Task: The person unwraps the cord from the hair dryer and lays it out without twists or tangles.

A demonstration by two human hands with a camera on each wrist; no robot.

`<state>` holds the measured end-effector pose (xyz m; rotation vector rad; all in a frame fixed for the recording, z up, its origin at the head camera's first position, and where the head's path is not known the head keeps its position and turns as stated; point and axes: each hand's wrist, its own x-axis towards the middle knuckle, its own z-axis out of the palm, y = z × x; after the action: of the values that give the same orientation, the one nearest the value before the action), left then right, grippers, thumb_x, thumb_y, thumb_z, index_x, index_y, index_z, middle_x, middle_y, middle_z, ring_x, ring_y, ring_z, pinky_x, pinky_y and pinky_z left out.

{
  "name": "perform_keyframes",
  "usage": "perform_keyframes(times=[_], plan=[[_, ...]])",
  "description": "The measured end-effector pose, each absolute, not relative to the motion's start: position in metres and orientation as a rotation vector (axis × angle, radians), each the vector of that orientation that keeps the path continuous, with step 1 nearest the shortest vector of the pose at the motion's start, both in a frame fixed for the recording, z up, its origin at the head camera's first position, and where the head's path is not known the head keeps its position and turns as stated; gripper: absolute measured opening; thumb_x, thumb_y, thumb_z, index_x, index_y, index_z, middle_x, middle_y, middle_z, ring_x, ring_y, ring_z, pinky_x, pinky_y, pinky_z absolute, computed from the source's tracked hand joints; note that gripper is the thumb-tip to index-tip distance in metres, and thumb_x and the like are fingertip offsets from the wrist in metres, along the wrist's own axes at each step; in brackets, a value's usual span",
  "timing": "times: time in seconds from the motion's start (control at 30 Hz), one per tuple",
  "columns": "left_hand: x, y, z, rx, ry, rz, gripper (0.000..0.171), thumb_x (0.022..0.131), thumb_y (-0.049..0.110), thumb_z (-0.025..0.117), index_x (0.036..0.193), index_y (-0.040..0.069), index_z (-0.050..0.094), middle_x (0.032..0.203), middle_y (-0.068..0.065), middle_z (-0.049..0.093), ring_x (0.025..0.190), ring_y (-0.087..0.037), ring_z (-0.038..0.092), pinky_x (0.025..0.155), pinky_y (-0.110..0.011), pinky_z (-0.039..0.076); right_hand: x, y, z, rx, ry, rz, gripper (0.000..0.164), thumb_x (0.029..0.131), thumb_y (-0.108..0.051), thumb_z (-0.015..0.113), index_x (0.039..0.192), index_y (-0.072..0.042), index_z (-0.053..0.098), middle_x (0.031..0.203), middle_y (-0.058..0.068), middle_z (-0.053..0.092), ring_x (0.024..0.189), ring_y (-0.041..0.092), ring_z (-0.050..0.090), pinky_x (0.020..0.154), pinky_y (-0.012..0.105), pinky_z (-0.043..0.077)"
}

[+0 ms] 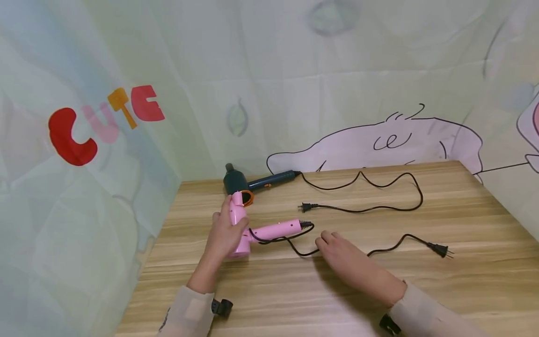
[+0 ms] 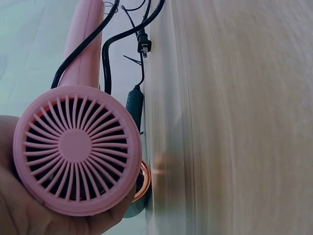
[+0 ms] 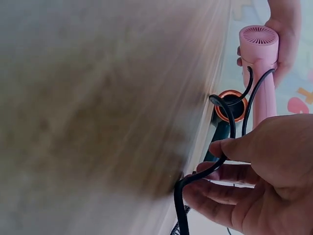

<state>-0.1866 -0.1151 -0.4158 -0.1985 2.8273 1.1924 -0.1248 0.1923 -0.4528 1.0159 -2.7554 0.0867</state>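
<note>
My left hand (image 1: pixel 223 236) grips the barrel of a pink hair dryer (image 1: pixel 275 230), whose handle points right. In the left wrist view the dryer's round slatted grille (image 2: pixel 76 144) faces the camera, with the palm and fingers around its body. My right hand (image 1: pixel 343 260) pinches the dryer's black power cord (image 3: pixel 180 205) between thumb and fingers, low over the table. The cord loops along the handle, and its black two-prong plug (image 1: pixel 438 249) lies to the right of this hand. My right forearm hides part of the cord in the head view.
A dark green hair dryer (image 1: pixel 271 180) with an orange ring lies at the table's back edge, just behind the pink one. Its cord (image 1: pixel 379 208) winds rightward and back to a plug (image 1: pixel 307 207). Printed cloth walls (image 1: pixel 210 117) border the wooden table (image 1: pixel 286 299).
</note>
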Motion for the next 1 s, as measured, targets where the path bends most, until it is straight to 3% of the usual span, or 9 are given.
perform_keyframes(times=[0.3, 0.67, 0.8, 1.0], plan=[[-0.188, -0.117, -0.417, -0.215, 2.825, 1.187, 0.083, 0.097, 0.044, 0.059, 0.164, 0.032, 0.01, 0.134, -0.02, 0.04, 0.099, -0.036, 0.056, 0.066, -0.033, 0.051, -0.126, 0.189, -0.445, 1.055, -2.795, 0.238, 0.014, 0.09, 0.01, 0.064, 0.101, 0.002, 0.064, 0.091, 0.006, 0.056, 0.081, 0.016, 0.056, 0.072, 0.028, 0.055], [-0.187, -0.117, -0.419, -0.197, 2.821, 1.197, 0.083, 0.097, 0.044, 0.058, 0.164, 0.033, 0.01, 0.132, -0.02, 0.041, 0.098, -0.036, 0.056, 0.065, -0.032, 0.051, -0.132, 0.191, -0.443, 1.058, -2.884, 0.391, 0.014, 0.096, 0.005, 0.053, 0.107, -0.001, 0.059, 0.097, 0.004, 0.054, 0.089, 0.017, 0.054, 0.08, 0.034, 0.054], [-0.188, -0.118, -0.419, -0.188, 2.819, 1.2, 0.083, 0.097, 0.044, 0.058, 0.164, 0.033, 0.01, 0.133, -0.02, 0.041, 0.099, -0.036, 0.056, 0.065, -0.032, 0.052, -0.135, 0.192, -0.446, 1.047, -2.888, 0.382, 0.005, 0.101, -0.006, 0.054, 0.101, -0.003, 0.058, 0.092, 0.003, 0.052, 0.083, 0.017, 0.051, 0.075, 0.036, 0.051], [-0.188, -0.118, -0.419, -0.194, 2.809, 1.205, 0.083, 0.098, 0.043, 0.058, 0.164, 0.035, 0.009, 0.134, -0.019, 0.041, 0.1, -0.035, 0.056, 0.067, -0.033, 0.053, -0.138, 0.192, -0.447, 0.962, -2.951, 0.38, 0.02, 0.104, -0.025, 0.057, 0.093, -0.009, 0.052, 0.082, -0.002, 0.045, 0.076, 0.016, 0.042, 0.067, 0.033, 0.039]])
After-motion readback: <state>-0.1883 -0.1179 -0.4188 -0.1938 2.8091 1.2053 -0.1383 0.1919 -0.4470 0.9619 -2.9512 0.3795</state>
